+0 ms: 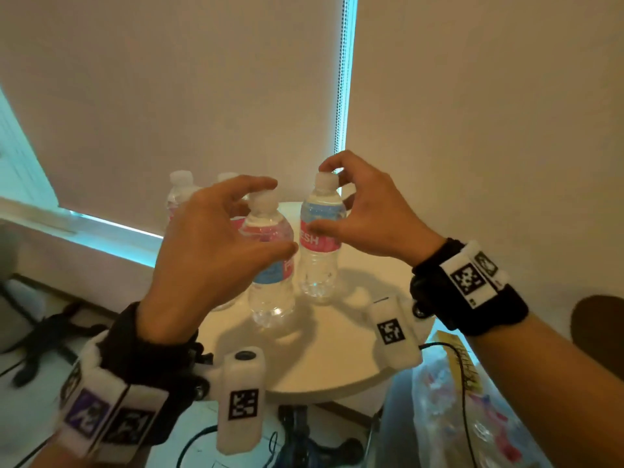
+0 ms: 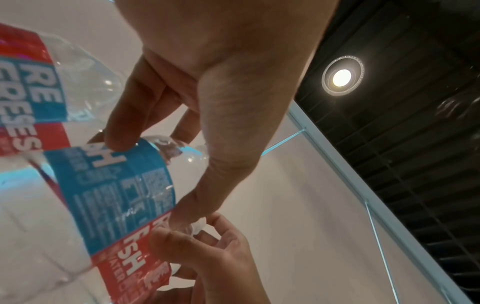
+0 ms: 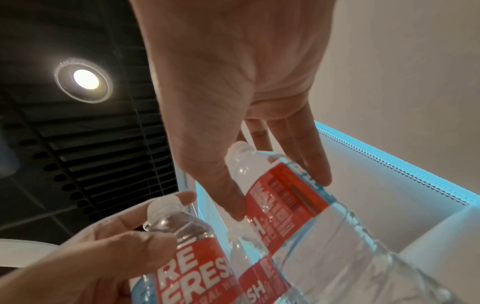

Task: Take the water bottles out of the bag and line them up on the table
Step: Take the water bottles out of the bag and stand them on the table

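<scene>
Four water bottles stand on the round table [image 1: 337, 349]: two at the back, partly hidden behind my left hand [image 1: 216, 244], and two in front. My left fingers are spread loosely around the nearer front bottle [image 1: 270, 265], thumb at its label, clasping nothing firmly. My right hand [image 1: 364, 214] hovers likewise around the other front bottle [image 1: 319, 244], fingertips at its cap. The plastic bag [image 1: 456, 400] beside the table seems to hold more, so I judge unloading unfinished.
</scene>
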Available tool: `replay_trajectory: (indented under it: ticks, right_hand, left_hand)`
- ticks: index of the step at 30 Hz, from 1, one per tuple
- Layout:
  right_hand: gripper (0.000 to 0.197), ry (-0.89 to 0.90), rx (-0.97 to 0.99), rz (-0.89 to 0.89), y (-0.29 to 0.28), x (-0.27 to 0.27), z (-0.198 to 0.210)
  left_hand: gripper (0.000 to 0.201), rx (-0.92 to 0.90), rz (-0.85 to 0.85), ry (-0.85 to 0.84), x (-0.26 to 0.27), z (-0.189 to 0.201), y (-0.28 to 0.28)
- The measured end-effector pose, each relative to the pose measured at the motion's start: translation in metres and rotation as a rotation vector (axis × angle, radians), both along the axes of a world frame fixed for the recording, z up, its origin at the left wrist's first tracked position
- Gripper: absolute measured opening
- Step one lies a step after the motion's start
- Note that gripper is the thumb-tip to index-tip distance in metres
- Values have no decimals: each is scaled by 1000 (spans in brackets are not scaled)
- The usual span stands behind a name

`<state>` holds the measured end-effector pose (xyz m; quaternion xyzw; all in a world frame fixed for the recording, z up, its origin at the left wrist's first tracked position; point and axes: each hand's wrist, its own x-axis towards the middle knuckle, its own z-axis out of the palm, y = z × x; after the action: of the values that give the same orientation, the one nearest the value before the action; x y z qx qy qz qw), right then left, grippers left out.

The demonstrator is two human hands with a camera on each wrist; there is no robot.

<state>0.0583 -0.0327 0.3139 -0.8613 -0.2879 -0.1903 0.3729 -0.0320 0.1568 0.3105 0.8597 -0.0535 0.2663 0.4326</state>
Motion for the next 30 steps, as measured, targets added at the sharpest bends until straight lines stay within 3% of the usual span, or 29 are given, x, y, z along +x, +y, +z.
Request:
replay_trajectory:
  ticks: [10,22,27,30]
  right_hand:
    - [71,54,-31,11,43,25,-13]
    - [75,66,-43,48,41,27,-19]
    - [86,72,-54,10,29,16,-16]
    - [70,23,24,-72,2,-1,-9]
  left_hand:
    - [70,118,139,-28,26,-15,11]
    - [80,546,211,-12,16,-2,14]
    - [105,549,180,5,17,-2,12]
    - [99,450,131,-131,14,-8,7]
